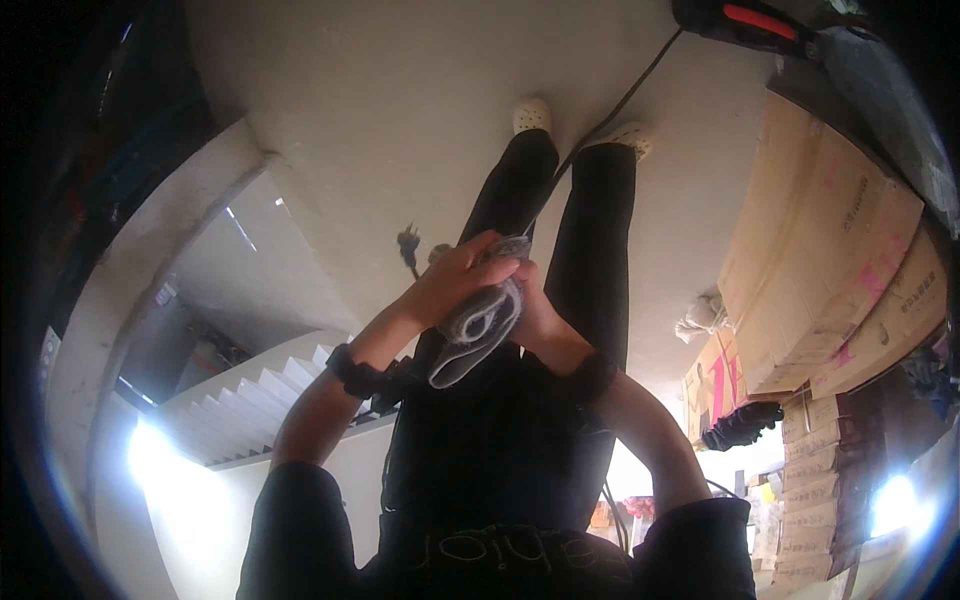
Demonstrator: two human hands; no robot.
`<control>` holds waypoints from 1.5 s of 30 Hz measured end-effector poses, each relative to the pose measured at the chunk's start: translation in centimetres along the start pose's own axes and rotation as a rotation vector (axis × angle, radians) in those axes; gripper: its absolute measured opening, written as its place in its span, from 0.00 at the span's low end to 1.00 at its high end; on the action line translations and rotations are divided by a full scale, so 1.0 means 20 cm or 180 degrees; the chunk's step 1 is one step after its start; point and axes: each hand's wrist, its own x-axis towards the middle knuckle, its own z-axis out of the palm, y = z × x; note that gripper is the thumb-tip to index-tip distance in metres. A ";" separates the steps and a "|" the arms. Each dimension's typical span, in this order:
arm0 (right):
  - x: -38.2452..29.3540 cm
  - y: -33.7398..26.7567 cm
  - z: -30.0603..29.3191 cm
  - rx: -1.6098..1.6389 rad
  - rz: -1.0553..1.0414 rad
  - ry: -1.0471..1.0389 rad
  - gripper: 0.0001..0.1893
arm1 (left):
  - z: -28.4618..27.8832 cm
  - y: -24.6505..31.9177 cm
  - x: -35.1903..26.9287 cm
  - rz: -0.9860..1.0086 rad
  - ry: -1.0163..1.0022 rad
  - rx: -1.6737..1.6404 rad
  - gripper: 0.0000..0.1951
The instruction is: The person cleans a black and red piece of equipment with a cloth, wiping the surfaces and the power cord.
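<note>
A grey cloth (480, 322), folded and partly rolled, is held between both of my hands in front of my thighs. My left hand (469, 270) grips it from the left, thumb on top. My right hand (534, 307) closes on its other side, and the two hands touch. A black power cord (626, 97) runs from a black-and-red device (750, 26) at the upper right, across the floor, to the cloth. Past my left hand a plug (409, 244) sticks out on a short length of cord. Whether the cord passes inside the cloth is hidden by my fingers.
Large cardboard boxes (825, 247) with printing stand to the right. A tied white bag (701, 319) is beside them. To the left are a pale curved ledge (157, 217) and a pleated white panel (247, 397). My light shoes (531, 116) are on the bare floor.
</note>
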 end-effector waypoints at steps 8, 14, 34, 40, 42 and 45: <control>0.14 0.19 0.08 -0.1197 0.0195 -0.0532 0.28 | -0.06 -0.14 -0.37 0.0457 0.0877 -0.0241 0.22; 0.25 0.36 0.16 -0.1602 0.0338 -0.0859 0.30 | -0.11 -0.32 -0.55 0.0330 0.1292 -0.0478 0.22; 0.21 0.22 0.44 0.0090 0.0974 -0.0439 0.22 | -0.65 -0.26 -0.40 0.1628 0.1668 0.2335 0.22; -0.01 -0.17 0.56 -0.2160 0.0381 -0.0277 0.26 | -0.51 0.22 -0.05 0.3737 0.0598 0.3730 0.19; -0.08 -0.35 0.56 -0.2917 0.0525 -0.0159 0.27 | -0.49 0.31 -0.09 0.3565 0.0516 0.3845 0.14; -0.17 -0.50 0.51 -0.5623 0.0000 0.0529 0.25 | -0.44 0.35 -0.07 0.3705 0.0374 0.4083 0.12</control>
